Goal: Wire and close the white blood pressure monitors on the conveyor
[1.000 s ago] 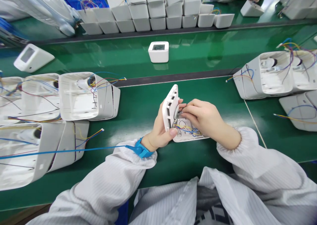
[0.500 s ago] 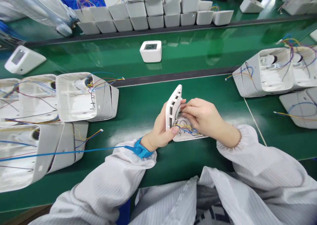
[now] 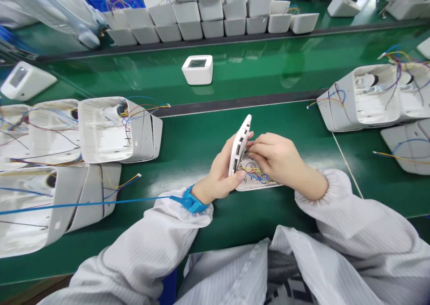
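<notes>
My left hand [image 3: 220, 170] grips a white slotted cover panel [image 3: 240, 143], held upright on edge over the green bench. A white base piece [image 3: 255, 185] with blue and yellow wires lies flat under it. My right hand [image 3: 277, 159] is closed in a pinch, fingertips pressed into the gap between cover and base among the wires. What it pinches is too small to name. A blue wrist strap [image 3: 191, 202] with a blue cord sits on my left wrist.
Open white housings with loose coloured wires [image 3: 114, 128] lie at the left, and more [image 3: 363, 96] at the right. A small white box [image 3: 198, 69] rides the green belt. Stacked white shells [image 3: 215, 14] line the far side. Another person's hand works top right.
The cover panel has tilted to the right, closer over the base. The small white box on the belt has drifted left. Both hands stay in place.
</notes>
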Available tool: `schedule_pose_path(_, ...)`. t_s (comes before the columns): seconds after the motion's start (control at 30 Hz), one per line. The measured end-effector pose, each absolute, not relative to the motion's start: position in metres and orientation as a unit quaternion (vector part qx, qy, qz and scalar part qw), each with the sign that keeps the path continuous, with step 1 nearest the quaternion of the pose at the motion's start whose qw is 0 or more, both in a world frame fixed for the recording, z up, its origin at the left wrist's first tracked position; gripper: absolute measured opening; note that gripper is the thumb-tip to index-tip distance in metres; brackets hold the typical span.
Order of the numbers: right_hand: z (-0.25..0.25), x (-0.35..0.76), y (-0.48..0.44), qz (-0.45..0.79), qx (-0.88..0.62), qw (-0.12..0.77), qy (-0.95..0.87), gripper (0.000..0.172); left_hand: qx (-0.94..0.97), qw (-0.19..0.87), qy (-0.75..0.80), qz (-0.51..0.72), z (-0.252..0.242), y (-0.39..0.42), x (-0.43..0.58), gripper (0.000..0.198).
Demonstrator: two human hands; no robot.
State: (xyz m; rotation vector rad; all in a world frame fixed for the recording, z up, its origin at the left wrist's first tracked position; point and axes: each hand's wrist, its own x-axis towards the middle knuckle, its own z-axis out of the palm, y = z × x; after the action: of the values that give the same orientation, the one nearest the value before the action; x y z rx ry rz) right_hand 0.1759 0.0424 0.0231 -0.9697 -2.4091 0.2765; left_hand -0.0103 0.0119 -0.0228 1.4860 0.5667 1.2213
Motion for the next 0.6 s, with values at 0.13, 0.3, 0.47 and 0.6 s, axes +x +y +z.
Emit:
schedule_pose_path(0.13,0.022,0.176,0.043,0.092,-0.354,0.255,-0.895,0.023,0.628,0.547,0.243,0.497,-0.020,0.012,-0.011,0.080)
schedule_pose_path(0.3,0.019,0.175,0.044,0.041,-0.368,0.250,-0.895,0.024,0.641,0.531,0.243,0.498,-0.020,0.014,-0.010,0.081)
schedule_pose_path(0.47,0.018,0.172,0.042,0.053,-0.387,0.236,-0.890,0.024,0.618,0.544,0.257,0.507,-0.022,0.013,-0.008,0.084)
schedule_pose_path(0.6,0.031,0.176,0.042,0.143,-0.401,0.268,-0.864,0.024,0.560,0.586,0.244,0.533,-0.019,0.010,-0.006,0.077)
